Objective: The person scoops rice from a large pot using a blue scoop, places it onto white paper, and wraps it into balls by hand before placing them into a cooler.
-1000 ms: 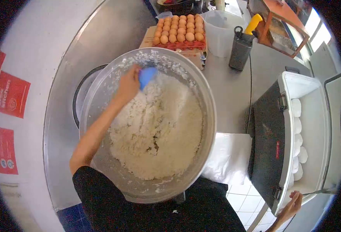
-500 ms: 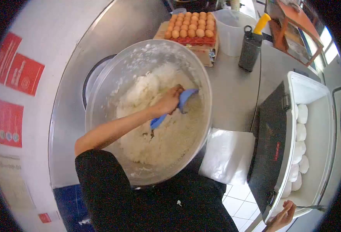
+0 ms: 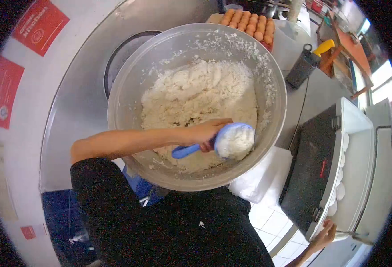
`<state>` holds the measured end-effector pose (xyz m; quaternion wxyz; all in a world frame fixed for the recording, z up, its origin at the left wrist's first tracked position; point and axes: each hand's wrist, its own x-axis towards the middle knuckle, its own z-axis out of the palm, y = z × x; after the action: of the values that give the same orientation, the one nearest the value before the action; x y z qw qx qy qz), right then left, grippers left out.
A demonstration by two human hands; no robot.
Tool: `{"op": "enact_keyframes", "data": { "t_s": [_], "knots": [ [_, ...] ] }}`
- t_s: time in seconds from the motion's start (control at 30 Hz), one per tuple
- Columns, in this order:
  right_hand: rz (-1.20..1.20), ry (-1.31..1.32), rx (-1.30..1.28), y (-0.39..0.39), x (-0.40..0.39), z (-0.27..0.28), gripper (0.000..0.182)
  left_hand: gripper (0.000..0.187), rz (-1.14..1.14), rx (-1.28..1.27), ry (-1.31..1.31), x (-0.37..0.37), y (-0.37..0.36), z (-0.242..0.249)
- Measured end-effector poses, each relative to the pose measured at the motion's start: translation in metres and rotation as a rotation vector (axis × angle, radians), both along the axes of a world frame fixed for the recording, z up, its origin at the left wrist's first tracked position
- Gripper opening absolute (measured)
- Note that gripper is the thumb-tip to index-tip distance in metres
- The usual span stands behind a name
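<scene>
In my left hand is a blue scoop, its bowl heaped with white rice. The fingers are wrapped round it, close over the front right part of a large metal pot. Loose cooked rice fills the pot, and grains cling to its far inner wall. At the lower right my right hand has its fingers curled at the near corner of an open cooler box. A thin metal piece shows beside those fingers. White rounded packs lie inside the box.
Eggs in a red tray sit behind the pot. Farther right are a clear plastic tub and a dark holder with a yellow-handled tool. Plastic sheets lie between pot and cooler box. A round dark-rimmed lid lies behind the pot's left side.
My left hand has lifted the scoop from the rice and turned it, bringing a heaped load nearer to me. The view has shifted; my right hand stays at the box corner.
</scene>
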<state>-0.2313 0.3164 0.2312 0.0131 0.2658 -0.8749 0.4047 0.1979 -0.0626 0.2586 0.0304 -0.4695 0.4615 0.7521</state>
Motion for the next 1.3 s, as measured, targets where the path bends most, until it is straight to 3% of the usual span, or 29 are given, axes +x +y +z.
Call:
{"op": "enact_keyframes", "data": {
  "t_s": [0.07, 0.17, 0.33, 0.4, 0.47, 0.5, 0.57, 0.6, 0.63, 0.67, 0.7, 0.73, 0.77, 0.8, 0.87, 0.9, 0.93, 0.97, 1.0, 1.03, 1.07, 1.13, 1.17, 1.2, 1.23, 1.3],
  "knots": [
    [0.069, 0.04, -0.018, -0.003, 0.005, 0.005, 0.032, 0.03, -0.11, -0.124, 0.008, 0.001, -0.015, 0.0],
    [0.05, 0.017, -0.117, -0.004, 0.009, 0.005, 0.034, 0.03, -0.044, -0.6, -0.018, -0.017, -0.018, -0.034],
    [-0.032, 0.05, -0.125, -0.003, 0.01, 0.003, 0.03, 0.034, -0.148, -0.526, -0.088, -0.01, 0.014, 0.003],
    [-0.016, 0.074, -0.152, -0.011, 0.022, 0.007, 0.029, 0.029, -0.017, -0.327, -0.099, 0.009, 0.027, 0.028],
    [-0.132, 0.528, -0.256, -0.022, 0.044, 0.012, 0.024, 0.032, 0.149, -0.197, -0.049, 0.027, 0.04, 0.05],
    [-0.015, 0.597, -0.282, -0.024, 0.06, 0.016, 0.021, 0.033, 0.352, -0.473, -0.389, 0.017, 0.053, 0.036],
    [0.256, 0.662, -0.403, -0.022, 0.09, 0.004, 0.013, 0.034, 0.61, -0.615, -0.254, 0.015, 0.078, 0.048],
    [0.382, 0.528, -0.45, -0.024, 0.109, -0.014, 0.003, 0.035, 0.622, -0.526, 0.091, 0.02, 0.083, 0.07],
    [0.494, 0.385, -0.496, -0.025, 0.127, -0.032, 0.009, 0.036, 0.614, -0.368, 0.42, 0.025, 0.089, 0.092],
    [0.589, 0.305, -0.453, -0.031, 0.139, -0.041, 0.013, 0.044, 0.574, -0.298, 0.636, 0.016, 0.097, 0.095],
    [0.674, 0.155, -0.425, -0.036, 0.143, -0.064, 0.012, 0.044, 0.538, -0.265, 0.623, -0.008, 0.108, 0.095],
    [0.715, 0.042, -0.297, -0.041, 0.146, -0.081, 0.007, 0.045, 0.522, -0.085, 0.899, -0.039, 0.128, 0.092],
    [0.783, 0.019, -0.193, -0.037, 0.148, -0.116, 0.007, 0.046, 0.544, 0.051, 1.053, -0.065, 0.151, 0.08],
    [0.868, -0.059, 0.131, -0.027, 0.147, -0.152, 0.017, 0.047, 0.557, 0.2, 1.196, -0.091, 0.174, 0.069],
    [0.782, 0.118, 0.271, -0.009, 0.149, -0.202, 0.033, 0.055, 0.634, 0.456, 1.269, -0.127, 0.206, 0.005],
    [0.767, 0.111, 0.262, -0.001, 0.148, -0.217, 0.033, 0.042, 0.549, 0.722, 1.349, -0.149, 0.221, -0.032],
    [0.756, 0.093, 0.41, 0.006, 0.145, -0.229, 0.042, 0.038, 0.63, 0.683, 1.282, -0.17, 0.236, -0.072],
    [0.745, 0.069, 0.561, 0.011, 0.146, -0.24, 0.051, 0.035, 0.732, 0.829, 1.203, -0.181, 0.246, -0.12],
    [0.738, 0.06, 0.559, 0.016, 0.148, -0.249, 0.051, 0.033, 0.776, 0.902, 0.988, -0.183, 0.246, -0.182],
    [0.768, 0.112, 0.556, 0.021, 0.146, -0.256, 0.054, 0.037, 0.855, 0.739, 0.791, -0.19, 0.256, -0.211],
    [0.8, 0.17, 0.552, 0.024, 0.141, -0.26, 0.057, 0.037, 0.853, 0.741, 0.794, -0.196, 0.263, -0.228],
    [0.796, 0.195, 0.51, 0.025, 0.135, -0.258, 0.057, 0.039, 1.057, 0.239, 0.256, -0.197, 0.266, -0.254],
    [0.825, 0.144, 0.518, 0.025, 0.133, -0.253, 0.057, 0.042, 0.982, 0.064, 0.242, -0.184, 0.262, -0.269],
    [0.857, 0.091, 0.53, 0.026, 0.132, -0.25, 0.058, 0.042, 0.973, 0.064, 0.229, -0.18, 0.257, -0.264],
    [0.858, 0.082, 0.537, 0.028, 0.133, -0.252, 0.058, 0.043, 0.87, -0.475, 0.132, -0.183, 0.251, -0.248],
    [0.819, 0.091, 0.469, 0.026, 0.132, -0.256, 0.058, 0.048, 0.723, -0.992, 0.026, -0.191, 0.243, -0.211]
  ]
}}
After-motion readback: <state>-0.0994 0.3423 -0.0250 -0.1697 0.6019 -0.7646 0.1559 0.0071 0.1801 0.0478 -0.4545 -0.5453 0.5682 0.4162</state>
